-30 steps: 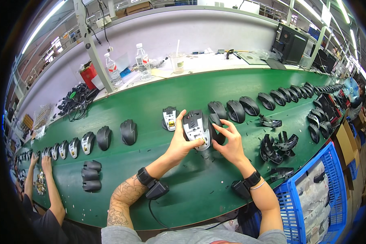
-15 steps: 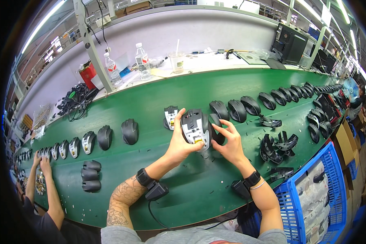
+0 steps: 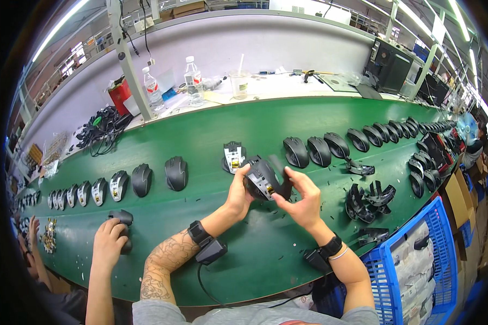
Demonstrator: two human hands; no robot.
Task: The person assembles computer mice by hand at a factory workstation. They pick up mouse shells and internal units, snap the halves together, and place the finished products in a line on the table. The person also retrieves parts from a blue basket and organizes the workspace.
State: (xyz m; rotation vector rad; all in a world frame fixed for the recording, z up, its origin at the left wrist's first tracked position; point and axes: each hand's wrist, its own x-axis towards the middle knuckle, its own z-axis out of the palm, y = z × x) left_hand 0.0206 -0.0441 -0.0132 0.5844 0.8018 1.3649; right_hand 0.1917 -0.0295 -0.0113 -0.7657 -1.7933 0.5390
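Observation:
My left hand [image 3: 237, 193] grips a black computer mouse [image 3: 259, 174] by its left side, with the thumb near the rear. The mouse is tilted, and its uncovered rear shows a light grey inner part with a small yellow patch. Pinched between the thumb and fingers of my right hand [image 3: 305, 201] is a thin, curved black cover piece [image 3: 285, 187], blurred, close against the right side of the mouse. Just behind my left hand, an opened mouse [image 3: 233, 157] with a light grey inside lies on the green table.
Closed black mice [image 3: 320, 150] line the table at right; open grey ones [image 3: 98, 192] stand at left. Loose curved black parts [image 3: 358, 203] lie near a blue basket [image 3: 387, 281]. A co-worker's hand [image 3: 108, 241] rests on black covers [image 3: 126, 218] at left. Bottles [image 3: 193, 81] stand behind.
The mouse has turned and tilted in my left hand. My right hand has rotated with the cover piece. A co-worker's hand has come onto the stacked covers at left.

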